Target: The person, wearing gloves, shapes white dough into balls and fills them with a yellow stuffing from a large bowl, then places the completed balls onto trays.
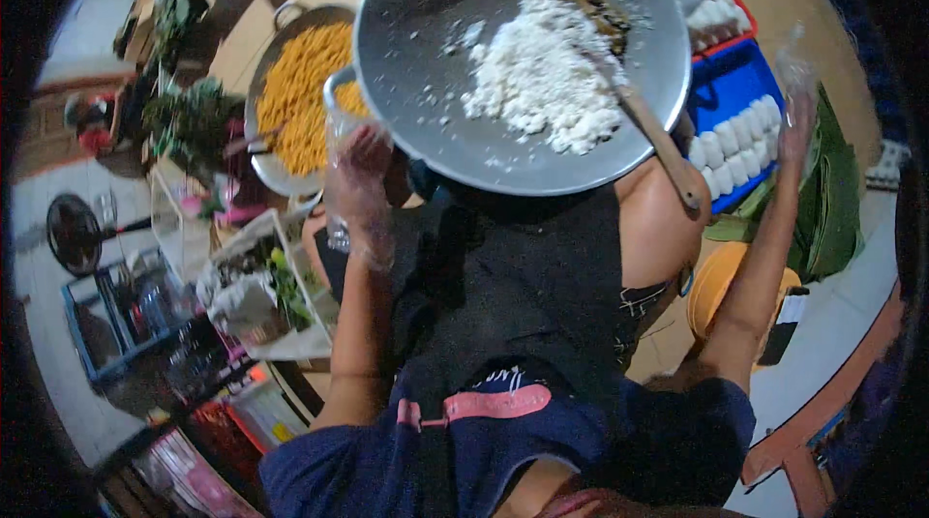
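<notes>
A wide metal wok (pixel 406 32) sits before me above my lap, with a heap of white crumbly food like cooked rice (pixel 541 75) and some wilted leaves (pixel 606 17) in it. A wooden spatula (pixel 657 133) leans from the heap over the rim. My left hand (pixel 363 170), in a clear plastic glove, is by the wok's left loop handle (pixel 340 83); its grip cannot be made out. Seen edge-on, my gloved right hand (pixel 796 119) is beside the blue tray (pixel 733 75), close to its rows of white rolls (pixel 737 144). Whether it holds anything is unclear.
Left of the wok stands a second pan of orange crumbly food (pixel 301 101). A red tray (pixel 751 21) with more white rolls adjoins the blue one. Green leaves (pixel 827 206) and an orange bucket (pixel 715 286) lie right. Baskets (pixel 290 257) and a standing fan (pixel 75 233) are left.
</notes>
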`<state>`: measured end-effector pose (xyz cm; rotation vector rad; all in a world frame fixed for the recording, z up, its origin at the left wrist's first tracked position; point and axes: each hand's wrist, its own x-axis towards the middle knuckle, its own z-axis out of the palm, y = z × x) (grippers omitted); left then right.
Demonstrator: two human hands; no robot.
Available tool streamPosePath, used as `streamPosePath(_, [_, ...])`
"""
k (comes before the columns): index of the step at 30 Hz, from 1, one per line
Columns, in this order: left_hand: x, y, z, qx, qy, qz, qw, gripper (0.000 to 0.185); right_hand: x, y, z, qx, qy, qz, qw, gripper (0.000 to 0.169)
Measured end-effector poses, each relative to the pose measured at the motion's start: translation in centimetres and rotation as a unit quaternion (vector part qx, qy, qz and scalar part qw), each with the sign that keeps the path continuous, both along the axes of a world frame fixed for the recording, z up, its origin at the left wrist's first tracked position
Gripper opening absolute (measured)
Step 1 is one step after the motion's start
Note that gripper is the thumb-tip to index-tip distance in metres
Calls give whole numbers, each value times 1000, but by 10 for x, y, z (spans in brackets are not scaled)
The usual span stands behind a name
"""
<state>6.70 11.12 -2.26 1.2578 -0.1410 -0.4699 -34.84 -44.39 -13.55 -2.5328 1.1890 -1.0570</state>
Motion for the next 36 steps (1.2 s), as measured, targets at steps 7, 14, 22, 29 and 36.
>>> streamPosePath(7, [-27, -13, 22, 13, 16, -117, 993, 49, 157, 305, 175, 37, -42, 223, 973, 39])
streamPosePath(14, [-39, 59, -18, 90, -107, -82, 987, 21, 258, 524, 108, 178, -66, 524, 830, 33])
streamPosePath(22, [37, 220, -26, -227, 87, 237, 941, 21, 301, 511, 18, 205, -49, 422, 882, 18])
streamPosePath(29, [31, 196, -15, -201, 154, 262, 931, 26, 320, 494, -32, 312, 130, 237, 911, 40])
streamPosePath(36, [24, 204, -19, -155, 144, 271, 939, 32, 318, 483, -20, 377, 235, 242, 863, 41])
